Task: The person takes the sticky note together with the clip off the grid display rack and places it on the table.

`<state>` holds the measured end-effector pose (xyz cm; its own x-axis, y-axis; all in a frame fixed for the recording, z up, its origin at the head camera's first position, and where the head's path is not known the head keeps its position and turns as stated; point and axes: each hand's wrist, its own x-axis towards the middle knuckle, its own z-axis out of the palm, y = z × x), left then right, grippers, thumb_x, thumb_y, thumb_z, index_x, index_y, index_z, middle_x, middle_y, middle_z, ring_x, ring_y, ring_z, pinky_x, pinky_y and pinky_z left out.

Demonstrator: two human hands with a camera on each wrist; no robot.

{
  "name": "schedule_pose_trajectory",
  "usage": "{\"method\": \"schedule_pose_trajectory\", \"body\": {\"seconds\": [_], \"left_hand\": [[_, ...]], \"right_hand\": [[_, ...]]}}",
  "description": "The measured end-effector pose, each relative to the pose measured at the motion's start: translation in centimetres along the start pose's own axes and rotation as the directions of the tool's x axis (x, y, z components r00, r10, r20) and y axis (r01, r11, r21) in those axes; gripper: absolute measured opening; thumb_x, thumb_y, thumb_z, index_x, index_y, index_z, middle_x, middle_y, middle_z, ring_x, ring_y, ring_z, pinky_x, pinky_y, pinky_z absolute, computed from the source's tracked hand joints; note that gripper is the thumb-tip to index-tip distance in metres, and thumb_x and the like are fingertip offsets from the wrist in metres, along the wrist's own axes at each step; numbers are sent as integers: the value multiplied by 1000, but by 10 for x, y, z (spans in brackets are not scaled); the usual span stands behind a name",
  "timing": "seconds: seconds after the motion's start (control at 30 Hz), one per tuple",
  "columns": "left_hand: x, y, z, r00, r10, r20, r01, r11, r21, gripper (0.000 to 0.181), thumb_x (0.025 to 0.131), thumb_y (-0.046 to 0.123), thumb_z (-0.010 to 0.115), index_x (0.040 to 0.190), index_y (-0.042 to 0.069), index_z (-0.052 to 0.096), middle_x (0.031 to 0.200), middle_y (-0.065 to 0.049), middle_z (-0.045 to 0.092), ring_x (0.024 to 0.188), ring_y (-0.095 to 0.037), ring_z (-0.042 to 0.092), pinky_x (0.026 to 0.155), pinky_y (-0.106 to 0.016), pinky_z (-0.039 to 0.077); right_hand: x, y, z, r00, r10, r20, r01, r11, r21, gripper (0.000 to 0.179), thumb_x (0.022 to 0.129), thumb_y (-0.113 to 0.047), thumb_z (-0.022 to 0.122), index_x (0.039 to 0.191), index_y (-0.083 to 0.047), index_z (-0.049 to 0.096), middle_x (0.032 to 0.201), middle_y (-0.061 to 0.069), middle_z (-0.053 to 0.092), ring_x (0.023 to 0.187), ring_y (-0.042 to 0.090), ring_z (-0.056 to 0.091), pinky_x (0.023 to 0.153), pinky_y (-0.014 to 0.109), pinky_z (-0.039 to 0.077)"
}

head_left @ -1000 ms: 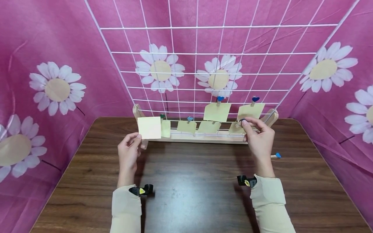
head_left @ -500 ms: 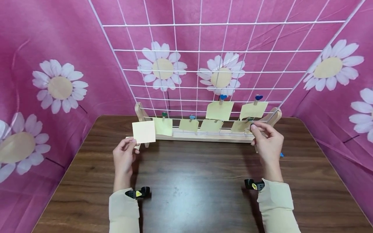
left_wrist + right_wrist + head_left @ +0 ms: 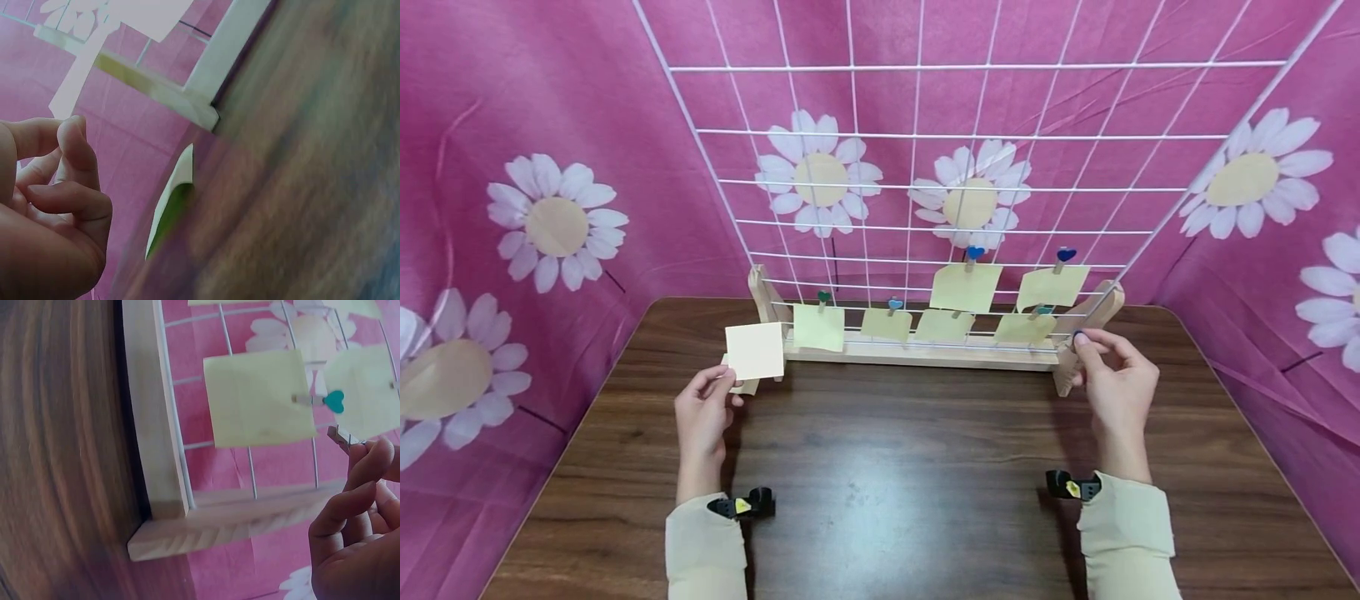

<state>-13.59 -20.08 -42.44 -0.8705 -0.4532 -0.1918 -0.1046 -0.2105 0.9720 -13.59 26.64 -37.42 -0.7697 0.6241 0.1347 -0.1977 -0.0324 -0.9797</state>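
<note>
One loose note [image 3: 756,351]: pale yellow, its lower left corner pinched between thumb and fingers of the left hand [image 3: 702,417], just in front of the left end of the wooden stand [image 3: 917,357].
One loose clip [image 3: 340,437]: wooden, gripped between closed thumb and fingertips of the right hand [image 3: 1120,383], near the stand's right end.
Clipped notes [image 3: 966,287]: six on the wire grid [image 3: 917,135], two above four.
Tabletop [image 3: 880,467]: brown wood grain, under the stand.
Cloth [image 3: 625,67]: pink, daisy-printed, behind the grid.
</note>
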Motion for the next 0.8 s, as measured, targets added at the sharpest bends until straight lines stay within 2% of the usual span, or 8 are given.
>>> {"method": "schedule_pose_trajectory", "body": {"seconds": [0.27,0.57,0.67,0.8], "left_hand": [[5,-6,-10,999,-40,-25,40,999,8,6,87,16,66,90,12,65,67,6,66,45,-4,53,35,-14,29],[8,-10,-22,997,-65,-41,67,996,60,5,87,17,66,89,12,65,63,10,65,45,-4,53,35,-15,30],[7,-10,-25,996,-77,-37,80,994,79,5,88,17,65,90,12,65,64,10,65,45,-4,53,36,-15,31],[8,-12,-30,995,-95,-26,98,990,104,5,88,18,65,89,13,65,65,10,66,46,-4,53,36,-16,31]], "right_hand": [[4,7,-13,999,23,-28,-23,1000,7,13,77,-2,73,89,1,70,62,-3,64,34,7,46,33,18,39],[7,17,-27,992,105,-73,-107,994,-25,12,78,-4,73,89,0,70,62,-5,66,31,7,47,33,18,38],[13,29,-35,993,103,-60,-106,993,-48,14,78,-7,74,91,-2,71,64,-7,68,33,7,48,34,19,41],[33,67,-56,996,90,-18,-91,994,-60,23,76,-17,78,94,-5,71,69,-6,70,35,7,51,35,20,43]]}}
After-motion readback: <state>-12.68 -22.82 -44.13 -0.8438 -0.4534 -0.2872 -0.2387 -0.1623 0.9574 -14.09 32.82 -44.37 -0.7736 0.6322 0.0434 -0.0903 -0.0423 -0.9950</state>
